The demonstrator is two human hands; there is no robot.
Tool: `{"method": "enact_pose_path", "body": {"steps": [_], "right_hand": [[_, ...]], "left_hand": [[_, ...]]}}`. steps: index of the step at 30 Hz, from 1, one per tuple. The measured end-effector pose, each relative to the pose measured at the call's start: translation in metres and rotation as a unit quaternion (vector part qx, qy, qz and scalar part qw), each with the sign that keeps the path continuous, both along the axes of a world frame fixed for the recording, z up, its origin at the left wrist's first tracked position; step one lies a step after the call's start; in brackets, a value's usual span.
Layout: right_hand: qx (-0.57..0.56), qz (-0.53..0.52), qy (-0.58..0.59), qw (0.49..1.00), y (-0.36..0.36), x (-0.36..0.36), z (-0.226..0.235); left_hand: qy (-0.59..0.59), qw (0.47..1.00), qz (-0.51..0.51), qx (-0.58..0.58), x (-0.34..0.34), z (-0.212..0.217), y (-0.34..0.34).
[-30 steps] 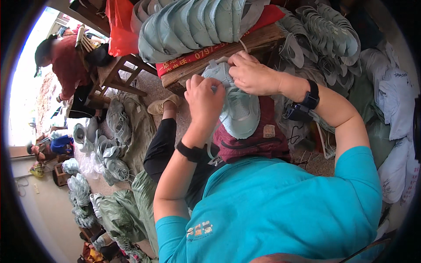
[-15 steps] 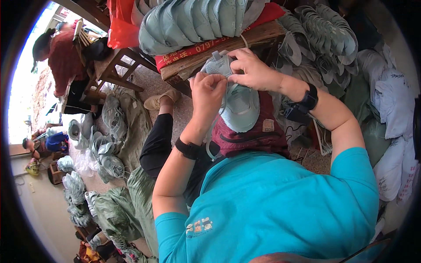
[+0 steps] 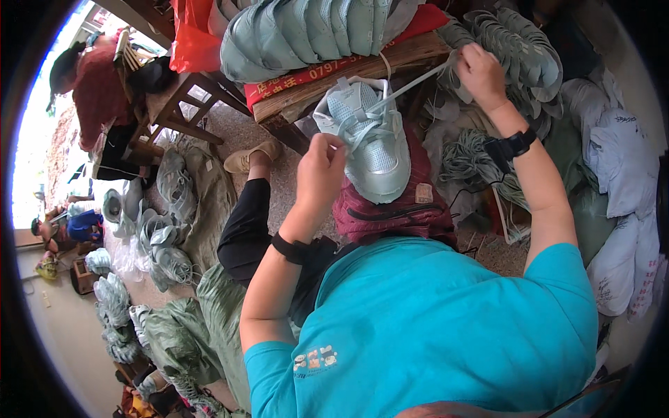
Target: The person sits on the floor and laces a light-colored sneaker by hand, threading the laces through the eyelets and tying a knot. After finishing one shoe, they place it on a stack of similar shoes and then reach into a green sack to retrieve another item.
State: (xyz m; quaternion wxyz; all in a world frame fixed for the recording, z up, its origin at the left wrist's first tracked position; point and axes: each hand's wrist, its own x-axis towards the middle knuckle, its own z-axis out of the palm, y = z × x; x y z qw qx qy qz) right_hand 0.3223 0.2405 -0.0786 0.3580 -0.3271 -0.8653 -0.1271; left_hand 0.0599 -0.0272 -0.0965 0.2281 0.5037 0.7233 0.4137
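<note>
The pale green shoe (image 3: 369,143) rests on a dark red cloth (image 3: 397,209) in the lap, near the wooden surface (image 3: 327,90); the left hand (image 3: 322,167) pinches it at the eyelets, fingers closed on shoe and lace; the right hand (image 3: 481,70), far right, grips the white lace (image 3: 408,83) drawn taut; to lace well, pull evenly while steadying the upper.

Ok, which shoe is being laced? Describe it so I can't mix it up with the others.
Start at the wooden bench at the top, stacked with pale green uppers. Just below it, on the dark red cloth over the person's lap, lies one pale green shoe. It is the only one with a white lace drawn taut to the right hand, while the left hand steadies it.
</note>
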Motion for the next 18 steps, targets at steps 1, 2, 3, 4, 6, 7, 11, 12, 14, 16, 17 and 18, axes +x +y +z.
{"method": "enact_pose_path", "body": {"steps": [1,2,3,4,6,7,11,12,14,16,17,18], "right_hand": [[-0.002,-0.037,-0.006,0.999,0.009,0.014,-0.001],[-0.003,-0.074,-0.011,0.997,0.018,0.029,-0.002],[-0.004,-0.114,-0.017,0.993,0.028,0.048,-0.004],[-0.016,-0.148,-0.011,0.989,0.039,0.067,-0.005],[-0.058,-0.267,-0.033,0.961,0.048,0.091,-0.001],[-0.063,-0.281,-0.054,0.956,0.048,0.095,-0.001],[-0.126,-0.226,-0.083,0.962,0.039,0.075,-0.012],[-0.152,-0.181,-0.077,0.969,0.029,0.052,-0.015],[-0.144,0.063,-0.004,0.988,-0.008,0.002,-0.004],[-0.245,0.186,0.003,0.952,-0.059,-0.04,0.021],[-0.251,0.228,-0.004,0.941,-0.076,-0.057,0.027],[-0.256,0.272,-0.011,0.928,-0.087,-0.07,0.031]], "left_hand": [[0.033,0.999,0.003,0.007,-0.006,0.001,-0.003],[0.072,0.996,0.008,0.057,-0.015,-0.001,-0.004],[0.136,0.988,0.017,0.077,-0.029,0.002,-0.005],[0.185,0.977,0.027,0.104,-0.05,0.001,-0.007],[0.223,0.961,0.122,0.112,-0.089,0.007,-0.014],[0.246,0.948,0.172,0.104,-0.109,0.008,-0.018],[0.229,0.957,0.146,0.107,-0.115,-0.007,-0.024],[0.218,0.96,0.099,0.145,-0.112,-0.019,-0.024],[0.146,0.983,0.084,0.066,-0.09,-0.028,-0.018],[0.297,0.938,0.073,0.164,-0.061,-0.019,-0.006],[0.172,0.966,0.075,0.179,-0.052,-0.025,-0.001],[0.043,0.977,0.078,0.192,-0.043,-0.032,0.002]]}}
